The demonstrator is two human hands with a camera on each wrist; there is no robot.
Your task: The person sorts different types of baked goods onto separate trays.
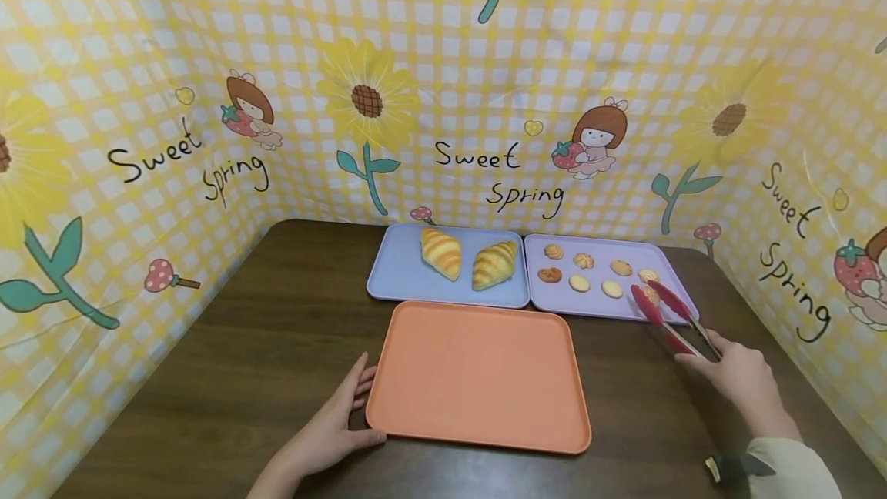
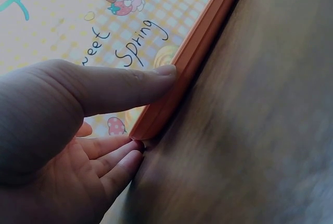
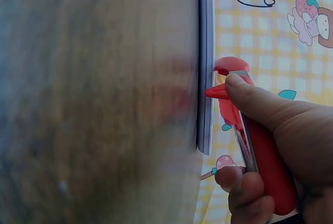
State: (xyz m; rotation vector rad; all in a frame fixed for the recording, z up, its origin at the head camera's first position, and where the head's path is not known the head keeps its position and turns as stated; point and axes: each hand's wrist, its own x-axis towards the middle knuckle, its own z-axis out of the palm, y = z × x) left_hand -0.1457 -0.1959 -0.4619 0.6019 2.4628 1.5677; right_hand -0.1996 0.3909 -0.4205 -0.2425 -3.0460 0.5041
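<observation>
In the head view my right hand [image 1: 744, 380] grips red-tipped metal tongs [image 1: 645, 305] over the right end of the lilac tray [image 1: 589, 303]. The parted tong tips stand on either side of a small cookie [image 1: 651, 293]. The right wrist view shows my thumb and curled fingers around the tongs' red handle [image 3: 270, 166]. My left hand [image 1: 333, 422] lies at the left side of the orange tray [image 1: 478, 376], fingers extended along its edge. In the left wrist view the thumb touches the tray's rim [image 2: 184, 75], with fingertips at its corner. Nothing lies on the orange tray.
Several other cookies [image 1: 579, 283] lie in rows on the lilac tray. To its left, a blue tray [image 1: 398, 268] bears two croissants [image 1: 441, 254]. Dark wooden table [image 1: 242, 345] surrounds the trays, and a yellow checked cloth [image 1: 443, 98] stands as walls behind and beside it.
</observation>
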